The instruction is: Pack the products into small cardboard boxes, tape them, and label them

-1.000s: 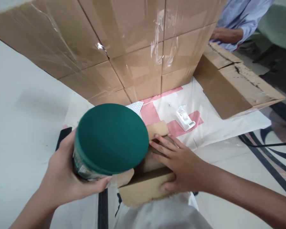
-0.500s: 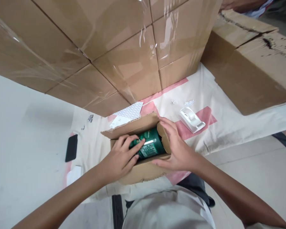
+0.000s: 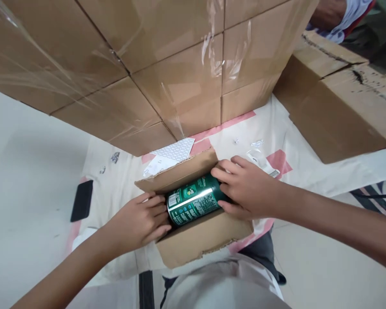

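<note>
A green printed canister point(image 3: 194, 199) lies on its side inside an open cardboard box point(image 3: 201, 240) with torn flap edges. My left hand point(image 3: 144, 221) is closed at the canister's left end, its fingertips dipping into the box and hidden there. At the opposite end, my right hand point(image 3: 244, 186) curls its fingers over the dark end of the canister, by the box's right side. Both long flaps stand folded outward, and the barcode side of the canister faces up.
Large taped cartons point(image 3: 176, 81) rise behind the box, with another carton point(image 3: 334, 111) at right. On the cloth-covered table lie a sticker sheet point(image 3: 173, 152), a white tape dispenser point(image 3: 260, 161) partly behind my right hand, and a black phone point(image 3: 82, 200). Another person's arm point(image 3: 328, 15) shows at top right.
My left hand has slid off the canister's top to its left end, uncovering the label. My right hand has moved from the box's end onto the canister's right end. The near flap now leans further out.
</note>
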